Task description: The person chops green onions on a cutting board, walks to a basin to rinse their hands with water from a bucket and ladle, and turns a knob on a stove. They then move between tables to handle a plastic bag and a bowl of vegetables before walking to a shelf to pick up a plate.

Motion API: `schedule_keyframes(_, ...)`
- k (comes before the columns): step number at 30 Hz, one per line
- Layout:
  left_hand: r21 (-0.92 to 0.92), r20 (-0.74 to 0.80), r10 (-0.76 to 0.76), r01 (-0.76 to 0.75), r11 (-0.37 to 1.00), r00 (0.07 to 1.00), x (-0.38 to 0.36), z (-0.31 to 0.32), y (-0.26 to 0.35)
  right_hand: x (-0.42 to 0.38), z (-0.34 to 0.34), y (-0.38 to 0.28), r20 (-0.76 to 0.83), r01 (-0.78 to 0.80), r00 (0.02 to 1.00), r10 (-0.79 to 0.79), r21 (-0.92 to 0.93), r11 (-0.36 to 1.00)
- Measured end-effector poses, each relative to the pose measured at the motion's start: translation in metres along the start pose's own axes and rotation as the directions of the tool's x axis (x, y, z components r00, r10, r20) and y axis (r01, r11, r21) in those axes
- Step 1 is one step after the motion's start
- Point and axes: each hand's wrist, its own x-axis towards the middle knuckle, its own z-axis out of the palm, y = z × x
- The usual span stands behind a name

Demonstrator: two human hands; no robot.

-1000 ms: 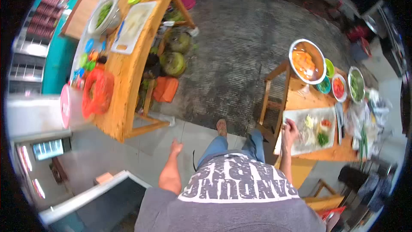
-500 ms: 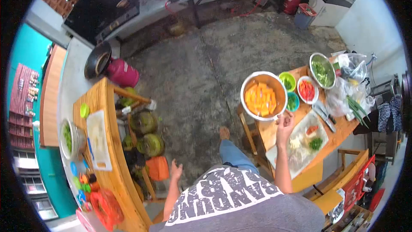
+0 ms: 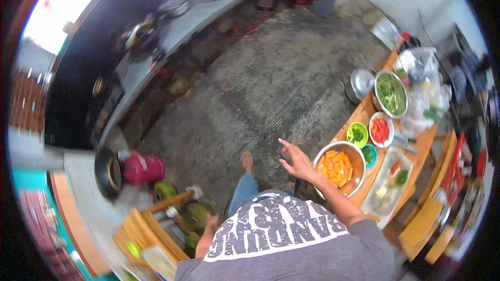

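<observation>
My right hand [image 3: 298, 161] is open in the air over the floor, fingers spread, with nothing in it. Its forearm passes over the metal bowl [image 3: 362, 181], where orange cut chunks [image 3: 336, 165] lie. My left hand [image 3: 211, 224] hangs low by my side; blur hides its fingers. Close to the metal bowl are a lime-green bowl [image 3: 357, 135] and a teal cup [image 3: 370, 155] of chopped greens, plus a white bowl [image 3: 380, 129] of red strips. A white cutting board [image 3: 373, 207] carries small red, whitish and green heaps.
The wooden table [image 3: 338, 138] on the right also bears a steel bowl [image 3: 390, 94] of greens, knives [image 3: 404, 142] and plastic bags [image 3: 421, 93]. Lower left stands another wooden table [image 3: 136, 229]. A pink gas cylinder [image 3: 143, 169] and a wok [image 3: 107, 173] are at left.
My right hand has left the metal bowl's near rim and reached out leftward past it, fingers spreading. My left hand has drawn closer to my body. The camera view has turned.
</observation>
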Motion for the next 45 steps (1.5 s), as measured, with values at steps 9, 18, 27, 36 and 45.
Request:
schedule_keyframes(9, 0.177, 0.011, 0.371, -0.367, 0.913, 0.928, 0.221, -0.126, 0.269, 0.054, 0.018, 0.018, -0.56, -0.492, 0.666, 0.492, 0.166, 0.855)
schedule_keyframes(18, 0.113, 0.213, 0.646, -0.675, 0.729, 0.733, 0.227, -0.091, 0.658, 0.21, -0.026, 0.113, -0.419, -0.585, 0.686, 0.596, 0.171, 0.793)
schedule_keyframes(27, 0.221, 0.252, 0.303, -0.36, 0.907, 0.919, 0.325, -0.078, 0.69, 0.477, -0.192, 0.159, -0.424, -0.437, 0.811, 0.403, 0.018, 0.899)
schedule_keyframes(36, 0.654, 0.755, 0.172, -0.748, -0.114, 0.633, 0.422, -0.034, 0.935, 0.542, -0.21, 0.361, -0.422, -0.692, 0.536, 0.731, 0.277, 0.667)
schedule_keyframes(45, 0.326, 0.471, 0.81, -0.922, 0.207, 0.349, 0.301, 0.226, 1.542, 0.538, -0.303, 0.451, -0.488, -0.711, -0.029, 0.872, 0.624, 0.325)
